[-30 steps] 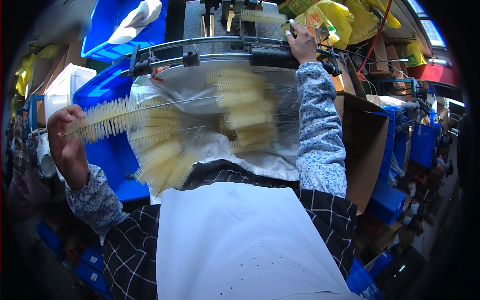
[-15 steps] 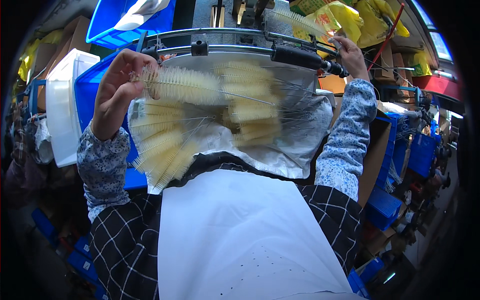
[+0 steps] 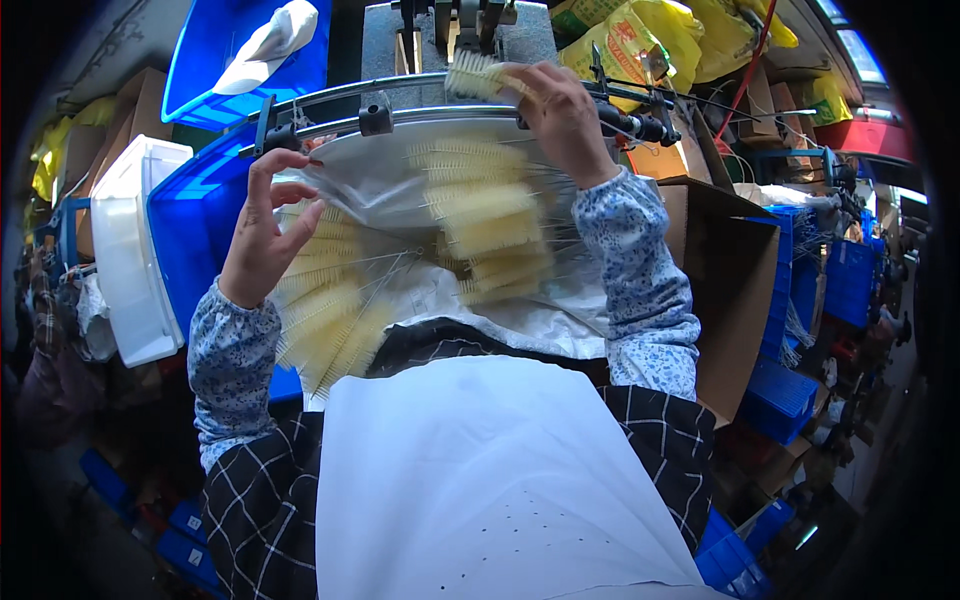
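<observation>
My right hand (image 3: pixel 565 118) is closed round a cream bristle brush (image 3: pixel 470 76), whose bristles stick out to the left of the fingers above the metal rails. My left hand (image 3: pixel 262 235) is empty, its thumb and fingers apart. It hovers at the upper left edge of a fanned pile of bristle brushes (image 3: pixel 322 300) with twisted wire stems. A second stack of the same brushes (image 3: pixel 485 215) lies in the middle, their wires pointing right. Both piles rest on a pale silvery sheet (image 3: pixel 425 285) over my lap.
Two chrome rails (image 3: pixel 420 117) with black fittings cross in front of me. Blue bins (image 3: pixel 180 215) and a white bin (image 3: pixel 135 250) stand at left. An open cardboard box (image 3: pixel 735 300) is at right. Yellow bags (image 3: pixel 640 45) lie at the far right.
My left hand has let go of its brush and its fingers have spread. My right hand has moved left, bringing its brush over the rails toward the middle.
</observation>
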`<action>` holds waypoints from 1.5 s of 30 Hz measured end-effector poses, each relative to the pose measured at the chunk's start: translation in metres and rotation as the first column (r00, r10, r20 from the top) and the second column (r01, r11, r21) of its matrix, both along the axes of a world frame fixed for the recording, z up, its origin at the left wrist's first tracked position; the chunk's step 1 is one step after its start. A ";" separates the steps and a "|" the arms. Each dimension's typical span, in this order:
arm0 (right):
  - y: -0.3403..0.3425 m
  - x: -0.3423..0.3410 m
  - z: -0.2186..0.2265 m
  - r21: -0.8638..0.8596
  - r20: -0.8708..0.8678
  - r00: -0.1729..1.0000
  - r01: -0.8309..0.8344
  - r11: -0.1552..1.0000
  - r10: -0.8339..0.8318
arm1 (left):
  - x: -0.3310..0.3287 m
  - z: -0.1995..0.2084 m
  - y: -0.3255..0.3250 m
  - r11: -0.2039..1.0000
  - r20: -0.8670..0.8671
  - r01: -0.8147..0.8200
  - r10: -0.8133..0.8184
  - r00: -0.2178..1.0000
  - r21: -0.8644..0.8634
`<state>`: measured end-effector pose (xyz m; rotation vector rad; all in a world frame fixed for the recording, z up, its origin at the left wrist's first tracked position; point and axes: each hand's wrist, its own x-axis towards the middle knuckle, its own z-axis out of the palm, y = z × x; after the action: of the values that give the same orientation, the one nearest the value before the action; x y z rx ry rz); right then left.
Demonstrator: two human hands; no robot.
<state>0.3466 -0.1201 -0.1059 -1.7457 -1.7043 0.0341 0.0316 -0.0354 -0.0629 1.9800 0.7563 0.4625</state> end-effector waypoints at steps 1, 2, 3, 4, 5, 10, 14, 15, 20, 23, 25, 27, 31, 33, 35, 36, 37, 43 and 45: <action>0.010 0.027 -0.018 0.130 0.286 0.933 0.188 0.973 -0.219 | -0.028 -0.011 0.011 0.988 -0.201 0.007 0.024 0.979 0.151; 0.016 0.047 -0.036 0.079 0.314 0.903 0.283 0.956 -0.293 | -0.053 -0.021 0.016 0.981 -0.393 -0.031 0.105 0.914 0.191; 0.025 0.058 -0.047 0.035 0.343 0.869 0.368 0.929 -0.357 | -0.079 -0.035 0.016 0.986 -0.507 -0.066 0.135 0.851 0.152; 0.028 0.064 -0.048 0.021 0.349 0.861 0.389 0.921 -0.371 | -0.096 -0.044 0.016 0.990 -0.614 -0.090 0.140 0.776 0.112; 0.030 0.067 -0.051 0.007 0.356 0.853 0.407 0.914 -0.382 | -0.106 -0.049 0.014 0.988 -0.632 -0.145 0.074 0.771 -0.060; 0.041 0.069 -0.056 -0.029 0.382 0.848 0.408 0.912 -0.367 | -0.128 -0.060 0.004 0.828 -0.478 -0.277 0.012 0.878 -0.488; 0.043 0.070 -0.055 -0.047 0.353 0.883 0.347 0.937 -0.309 | -0.123 -0.061 0.002 0.795 -0.372 -0.235 0.012 0.928 -0.559; 0.043 0.071 -0.054 -0.051 0.340 0.895 0.323 0.945 -0.287 | -0.123 -0.062 0.002 0.781 -0.349 -0.221 0.004 0.937 -0.584; 0.044 0.069 -0.053 -0.005 0.371 0.872 0.346 0.938 -0.319 | -0.107 -0.046 0.001 0.771 -0.340 -0.193 -0.032 0.940 -0.607; 0.044 0.068 -0.053 -0.007 0.386 0.857 0.371 0.928 -0.340 | -0.097 -0.036 -0.001 0.756 -0.242 -0.170 0.015 0.970 -0.633; 0.044 0.069 -0.053 -0.011 0.393 0.855 0.371 0.929 -0.337 | -0.094 -0.030 0.001 0.769 -0.157 -0.120 0.026 0.987 -0.627; 0.044 0.069 -0.054 -0.019 0.392 0.862 0.357 0.934 -0.321 | -0.092 -0.021 0.000 0.820 -0.101 -0.104 0.056 0.993 -0.563; 0.047 0.077 -0.061 -0.060 0.334 0.898 0.324 0.944 -0.287 | -0.092 0.001 0.000 0.897 -0.037 -0.138 0.135 0.990 -0.419; 0.050 0.081 -0.066 -0.093 0.299 0.911 0.326 0.941 -0.286 | -0.090 0.016 -0.004 0.910 -0.030 -0.191 0.194 0.981 -0.369; 0.056 0.084 -0.063 -0.086 0.374 0.891 0.309 0.947 -0.257 | -0.092 0.021 -0.005 0.916 -0.021 -0.202 0.208 0.978 -0.346; 0.058 0.086 -0.061 -0.083 0.412 0.878 0.304 0.949 -0.245 | -0.092 0.023 -0.005 0.919 -0.017 -0.201 0.208 0.978 -0.339; 0.060 0.088 -0.061 -0.076 0.438 0.868 0.293 0.953 -0.232 | -0.091 0.024 -0.004 0.922 -0.012 -0.201 0.209 0.978 -0.331; 0.076 0.107 -0.081 -0.108 0.481 0.862 0.243 0.964 -0.164 | -0.089 0.023 -0.008 0.930 0.013 -0.176 0.191 0.982 -0.323; 0.072 0.115 -0.083 -0.091 0.488 0.854 0.255 0.963 -0.180 | -0.091 0.026 -0.008 0.941 -0.004 -0.209 0.216 0.976 -0.264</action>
<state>0.4612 -0.0485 -0.1892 -2.1887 -1.8615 -0.4120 -0.0590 -0.0433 -0.0370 1.6501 0.9701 0.4859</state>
